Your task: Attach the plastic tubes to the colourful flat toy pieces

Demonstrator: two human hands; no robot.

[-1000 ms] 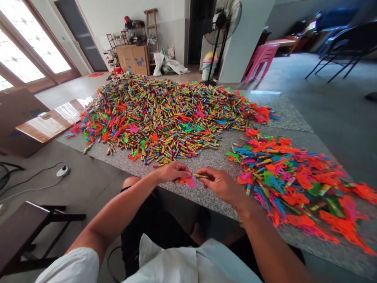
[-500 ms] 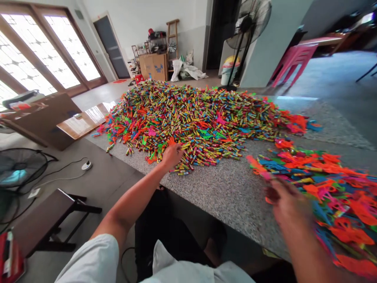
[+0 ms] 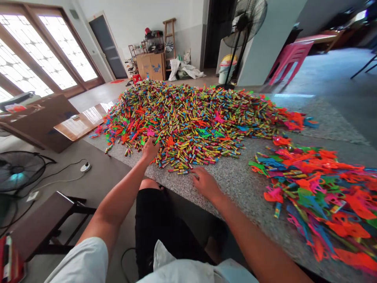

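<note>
A big heap of small multicoloured tubes (image 3: 191, 114) mixed with flat plastic pieces covers the granite table (image 3: 235, 184). My left hand (image 3: 150, 150) reaches into the heap's near left edge. Its fingers are curled down among tubes and orange plastic pieces (image 3: 169, 141), and what they grip is hidden. My right hand (image 3: 204, 182) rests on the table at the heap's near edge. Its fingertips are pinched together on a loose small tube (image 3: 188, 171). To the right lies a separate pile of flat orange, green, blue and pink plastic shapes (image 3: 318, 181).
A standing fan (image 3: 246, 23) and a pink plastic chair (image 3: 287, 55) are beyond the table. A floor fan (image 3: 17, 171), cables, a power socket (image 3: 85, 167) and a dark bench (image 3: 44, 224) are on the left. A brown tabletop (image 3: 76, 124) adjoins the table's far left.
One second ago both hands held a piece together at the table's near edge. My right hand then swung to the right pile and has come back to the heap; my left hand reached further left.
</note>
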